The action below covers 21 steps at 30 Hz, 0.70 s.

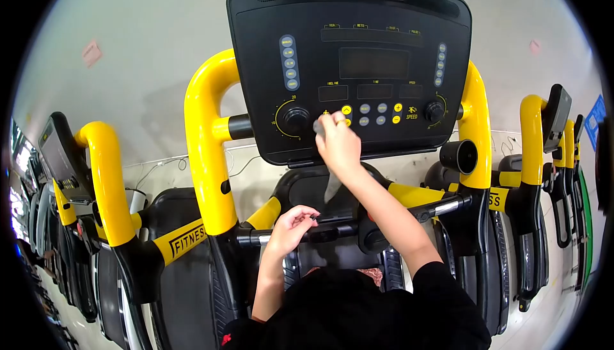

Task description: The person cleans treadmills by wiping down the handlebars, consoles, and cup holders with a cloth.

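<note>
My right hand point(339, 142) is closed on a grey cloth point(332, 187) at the lower front of the treadmill console point(307, 37). A bit of the cloth shows above the fingers, and a longer end hangs below the wrist. The hand is beside the left dial point(297, 120) and partly covers the yellow incline buttons. Lower down, my left hand point(291, 230) pinches a small black piece, too small to make out, just above the black crossbar point(329, 232) of the treadmill.
Thick yellow uprights point(203, 145) flank the console, with a black cup holder point(459, 157) at the right one. More treadmills stand on both sides, one with a yellow FITNESS bar point(185, 242). Behind is a pale wall point(153, 49), with cables point(153, 170) along its foot.
</note>
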Tool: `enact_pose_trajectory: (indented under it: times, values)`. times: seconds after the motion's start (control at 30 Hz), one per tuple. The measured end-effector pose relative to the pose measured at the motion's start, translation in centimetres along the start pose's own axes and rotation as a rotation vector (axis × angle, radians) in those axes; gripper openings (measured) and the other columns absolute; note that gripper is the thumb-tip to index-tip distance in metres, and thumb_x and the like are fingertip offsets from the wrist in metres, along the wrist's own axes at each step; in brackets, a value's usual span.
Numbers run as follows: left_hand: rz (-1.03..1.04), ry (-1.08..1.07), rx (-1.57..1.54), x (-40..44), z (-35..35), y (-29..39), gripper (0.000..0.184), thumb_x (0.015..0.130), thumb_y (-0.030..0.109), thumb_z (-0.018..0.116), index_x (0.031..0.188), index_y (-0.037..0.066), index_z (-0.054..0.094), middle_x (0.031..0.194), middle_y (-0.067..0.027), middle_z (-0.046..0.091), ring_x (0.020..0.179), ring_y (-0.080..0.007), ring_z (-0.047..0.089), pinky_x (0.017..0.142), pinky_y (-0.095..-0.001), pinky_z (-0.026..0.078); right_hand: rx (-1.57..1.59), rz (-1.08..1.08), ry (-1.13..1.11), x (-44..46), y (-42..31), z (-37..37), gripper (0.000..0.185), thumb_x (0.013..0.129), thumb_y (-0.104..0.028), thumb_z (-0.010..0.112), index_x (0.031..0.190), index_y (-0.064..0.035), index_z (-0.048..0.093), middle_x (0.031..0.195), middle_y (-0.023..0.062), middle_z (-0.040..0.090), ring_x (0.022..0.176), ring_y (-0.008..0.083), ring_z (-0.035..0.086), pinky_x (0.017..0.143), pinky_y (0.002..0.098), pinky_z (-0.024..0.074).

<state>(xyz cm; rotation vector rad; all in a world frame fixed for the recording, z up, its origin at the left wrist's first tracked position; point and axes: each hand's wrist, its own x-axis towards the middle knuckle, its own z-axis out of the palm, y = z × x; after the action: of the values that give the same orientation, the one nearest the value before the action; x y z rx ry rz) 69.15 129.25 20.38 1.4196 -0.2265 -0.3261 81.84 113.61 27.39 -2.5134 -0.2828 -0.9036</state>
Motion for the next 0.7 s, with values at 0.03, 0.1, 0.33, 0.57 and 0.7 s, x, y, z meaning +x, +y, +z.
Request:
enact_pose_trajectory:
  times: [0.03, 0.1, 0.33, 0.57, 0.7]
  values:
    - [0.012, -0.001, -0.020, 0.1, 0.3, 0.2, 0.016, 0.087, 0.002, 0.052, 0.101, 0.000, 0.059, 0.084, -0.0021, 0.058, 0.081, -0.0097, 0.057, 0.074, -0.0216, 0.044, 0.004, 0.024, 0.041, 0.9, 0.0, -0.7, 0.031, 0.071, -0.013, 0.067, 0.098, -0.0115, 0.052, 0.095, 0.0099, 0.051, 0.075, 0.0288, 0.063, 0.058, 0.0389, 0.0523]
    - [0.021, -0.008, -0.040, 0.1, 0.5, 0.3, 0.016, 0.086, 0.002, 0.054, 0.101, 0.000, 0.059, 0.080, 0.0004, 0.055, 0.079, -0.0084, 0.057, 0.071, -0.0201, 0.044, 0.038, 0.052, 0.121, 2.1, 0.2, -1.6, 0.027, 0.074, -0.013, 0.066, 0.096, -0.0104, 0.051, 0.095, 0.0108, 0.052, 0.070, 0.0306, 0.063, 0.057, 0.0396, 0.0519]
    - [0.023, 0.009, -0.023, 0.2, 0.4, 0.1, 0.016, 0.086, 0.001, 0.053, 0.101, 0.000, 0.059, 0.081, 0.0003, 0.055, 0.079, -0.0088, 0.058, 0.074, -0.0210, 0.045, 0.086, 0.073, 0.064, -1.7, 1.2, 1.9, 0.028, 0.078, -0.020, 0.064, 0.100, -0.0104, 0.049, 0.097, 0.0137, 0.058, 0.068, 0.0338, 0.064, 0.057, 0.0427, 0.0526]
    - [0.044, -0.001, 0.016, 0.4, 0.6, 0.4, 0.015, 0.086, 0.001, 0.053, 0.101, 0.000, 0.059, 0.083, -0.0005, 0.057, 0.080, -0.0085, 0.057, 0.074, -0.0208, 0.045, 0.136, 0.140, 0.186, 0.9, 0.8, -0.3, 0.024, 0.080, -0.019, 0.062, 0.098, -0.0089, 0.050, 0.092, 0.0121, 0.059, 0.072, 0.0351, 0.062, 0.061, 0.0431, 0.0509]
    - [0.040, -0.032, -0.028, 0.8, 0.8, -0.3, 0.016, 0.086, 0.000, 0.053, 0.100, -0.001, 0.059, 0.082, -0.0003, 0.056, 0.079, -0.0084, 0.057, 0.074, -0.0209, 0.045, 0.194, 0.161, 0.033, -2.0, 0.5, 1.3, 0.026, 0.078, -0.020, 0.063, 0.098, -0.0108, 0.050, 0.093, 0.0108, 0.059, 0.072, 0.0339, 0.063, 0.061, 0.0430, 0.0514]
